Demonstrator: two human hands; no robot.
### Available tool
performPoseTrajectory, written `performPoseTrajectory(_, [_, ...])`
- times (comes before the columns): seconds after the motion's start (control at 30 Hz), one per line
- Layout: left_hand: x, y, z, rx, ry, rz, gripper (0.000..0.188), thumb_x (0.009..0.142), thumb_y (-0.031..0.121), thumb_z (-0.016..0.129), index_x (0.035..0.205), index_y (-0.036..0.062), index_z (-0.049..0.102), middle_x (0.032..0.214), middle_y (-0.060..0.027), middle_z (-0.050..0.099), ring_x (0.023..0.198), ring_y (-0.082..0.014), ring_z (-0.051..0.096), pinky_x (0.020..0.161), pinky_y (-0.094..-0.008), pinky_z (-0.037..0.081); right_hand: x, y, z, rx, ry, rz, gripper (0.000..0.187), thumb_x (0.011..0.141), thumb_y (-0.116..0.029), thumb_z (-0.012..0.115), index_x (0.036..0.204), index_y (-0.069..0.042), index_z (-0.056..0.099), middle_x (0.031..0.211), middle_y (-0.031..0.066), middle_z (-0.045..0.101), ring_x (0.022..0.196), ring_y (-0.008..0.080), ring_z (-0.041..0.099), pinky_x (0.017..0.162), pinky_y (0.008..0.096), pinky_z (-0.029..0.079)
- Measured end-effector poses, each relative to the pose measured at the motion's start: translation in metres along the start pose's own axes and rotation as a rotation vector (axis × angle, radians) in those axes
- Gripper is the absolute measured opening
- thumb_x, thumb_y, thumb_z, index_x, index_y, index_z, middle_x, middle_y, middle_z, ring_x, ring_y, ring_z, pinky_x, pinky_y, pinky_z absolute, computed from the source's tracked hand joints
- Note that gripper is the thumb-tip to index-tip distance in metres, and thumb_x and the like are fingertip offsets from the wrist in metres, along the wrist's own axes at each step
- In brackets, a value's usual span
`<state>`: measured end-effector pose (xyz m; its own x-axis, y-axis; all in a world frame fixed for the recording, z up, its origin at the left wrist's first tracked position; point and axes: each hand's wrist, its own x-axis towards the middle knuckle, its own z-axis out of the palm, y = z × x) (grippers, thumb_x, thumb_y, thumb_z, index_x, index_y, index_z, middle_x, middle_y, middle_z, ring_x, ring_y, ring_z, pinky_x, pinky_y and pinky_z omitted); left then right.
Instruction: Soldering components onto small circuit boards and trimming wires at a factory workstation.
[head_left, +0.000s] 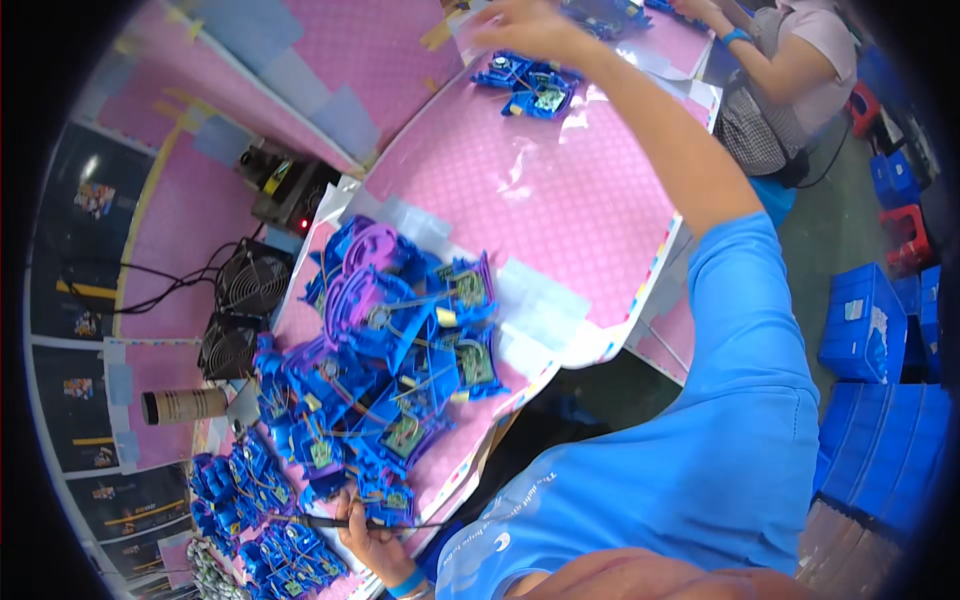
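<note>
Left hand (368,538): fingers curled around a slim, pen-like tool (312,521). Right hand (525,28): motion-blurred at the end of the outstretched arm — finger opening and any grip cannot be told. Just beyond the left hand lies a heap of blue plastic housings (415,350) with green circuit boards and wires; purple rings (350,290) sit among them. Further blue housings (530,95) lie near the right hand. Between the hands extends a pink checked worktop (520,190); ahead of them — two black fans (255,278).
</note>
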<state>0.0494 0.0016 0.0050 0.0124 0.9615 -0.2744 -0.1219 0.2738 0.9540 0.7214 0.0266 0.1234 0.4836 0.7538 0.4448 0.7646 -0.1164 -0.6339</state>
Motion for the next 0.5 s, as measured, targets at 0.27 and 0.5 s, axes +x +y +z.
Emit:
performPoseTrajectory(0.27, [0.008,-0.001,-0.026,0.004,-0.050,-0.071,0.037,0.097,0.016,0.062,0.133,0.0058,0.057,0.100,-0.0092,0.069,0.062,-0.0121,0.051,0.053,-0.0275,0.042,0.105,0.377,-0.103,-0.729,0.460,0.435,0.074,0.090,-0.059,0.063,0.137,-0.003,0.062,0.130,0.0252,0.067,0.122,0.0377,0.064,0.103,0.0459,0.050])
performPoseTrajectory(0.5, [0.026,-0.037,-0.107,0.040,-0.244,-0.071,0.047,0.099,0.023,0.060,0.136,-0.0037,0.053,0.114,-0.0128,0.065,0.101,-0.0224,0.063,0.089,-0.0364,0.053,0.170,0.527,-0.199,-0.626,0.176,0.265,0.076,0.091,-0.063,0.059,0.139,-0.005,0.059,0.137,0.0243,0.062,0.124,0.0399,0.061,0.107,0.0496,0.046])
